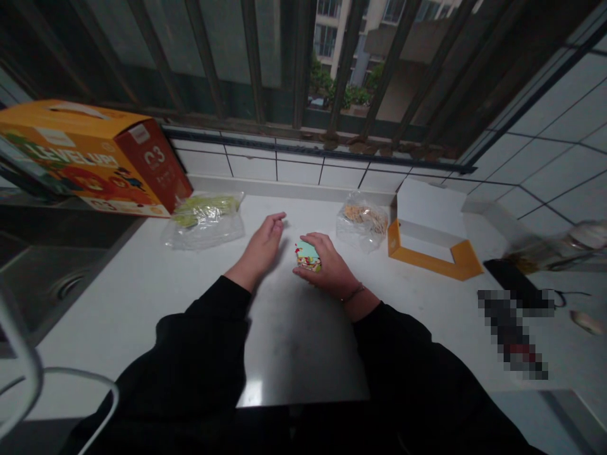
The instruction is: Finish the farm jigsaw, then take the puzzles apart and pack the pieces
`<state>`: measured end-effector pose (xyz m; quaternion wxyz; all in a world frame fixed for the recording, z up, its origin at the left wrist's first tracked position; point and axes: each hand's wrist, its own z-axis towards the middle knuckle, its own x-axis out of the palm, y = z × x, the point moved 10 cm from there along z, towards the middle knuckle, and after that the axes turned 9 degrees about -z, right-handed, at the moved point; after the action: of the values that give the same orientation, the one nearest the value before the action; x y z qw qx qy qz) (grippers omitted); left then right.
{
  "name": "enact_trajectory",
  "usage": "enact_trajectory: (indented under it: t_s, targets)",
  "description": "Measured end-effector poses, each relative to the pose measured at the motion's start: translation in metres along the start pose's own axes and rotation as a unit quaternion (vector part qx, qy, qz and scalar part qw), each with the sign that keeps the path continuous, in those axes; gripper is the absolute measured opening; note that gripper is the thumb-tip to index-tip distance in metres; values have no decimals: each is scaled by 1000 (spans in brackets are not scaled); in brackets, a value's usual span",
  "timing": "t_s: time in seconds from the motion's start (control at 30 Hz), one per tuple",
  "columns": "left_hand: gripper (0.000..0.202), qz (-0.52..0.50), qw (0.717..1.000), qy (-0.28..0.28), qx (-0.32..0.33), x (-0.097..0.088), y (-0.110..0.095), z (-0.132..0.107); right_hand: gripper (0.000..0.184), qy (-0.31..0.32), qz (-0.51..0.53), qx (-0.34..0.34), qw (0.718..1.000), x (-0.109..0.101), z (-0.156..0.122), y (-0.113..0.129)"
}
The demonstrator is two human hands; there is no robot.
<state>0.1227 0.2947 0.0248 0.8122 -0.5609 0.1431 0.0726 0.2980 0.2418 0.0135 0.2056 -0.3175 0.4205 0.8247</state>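
Note:
A small stack of printed cards [308,251], mint green on top with a colourful lower part, is between the thumb and fingers of my right hand [332,268]. That hand curls round the right side of the stack, just over the white counter. My left hand [262,250] is to the left, apart from the cards, its fingers stretched out and holding nothing. Behind the right hand lies a clear plastic bag with light brown pieces [365,218]. Another clear bag with yellow-green contents [206,212] lies beyond the left hand.
An orange open box [427,256] with a white lid stands at the right. A large orange carton [95,161] stands at the back left, beside a dark sink [66,278]. Dark objects [515,287] lie at the far right. A white cable [111,385] loops at lower left.

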Motion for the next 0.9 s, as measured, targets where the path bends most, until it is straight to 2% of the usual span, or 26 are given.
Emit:
enact_trajectory:
  t_s: [0.1,0.2,0.27,0.43,0.57,0.67,0.73,0.8,0.83,0.9]
  targets:
    - [61,-52,993,103,10,57,-20,-20,89,-30,20,1,999,-3,-1,-2]
    - [81,-32,993,103,36,79,-30,-28,100,-47,51,40,997,-3,-4,-10]
    - [78,-23,995,93,43,81,-30,-29,112,-39,67,62,995,-1,-5,-14]
    - [48,-44,994,98,35,77,-28,-27,126,-15,61,80,995,2,-6,-17]
    - [41,-41,993,99,49,76,-34,-27,136,8,42,50,998,-2,-7,-19]
    - [38,-37,994,98,25,76,-31,-28,144,23,59,37,997,-7,-9,-26]
    - [37,-39,995,95,-5,76,-25,-29,128,-1,83,42,996,-18,-10,-36]
    - [37,-40,994,95,-18,76,-23,-30,94,-57,88,59,993,-34,-10,-50]
    - [37,-41,995,95,-19,76,-22,-30,80,-86,76,72,991,-42,-10,-58]
    - [35,-44,994,96,-18,77,-22,-30,66,-120,22,93,988,-53,-8,-73]
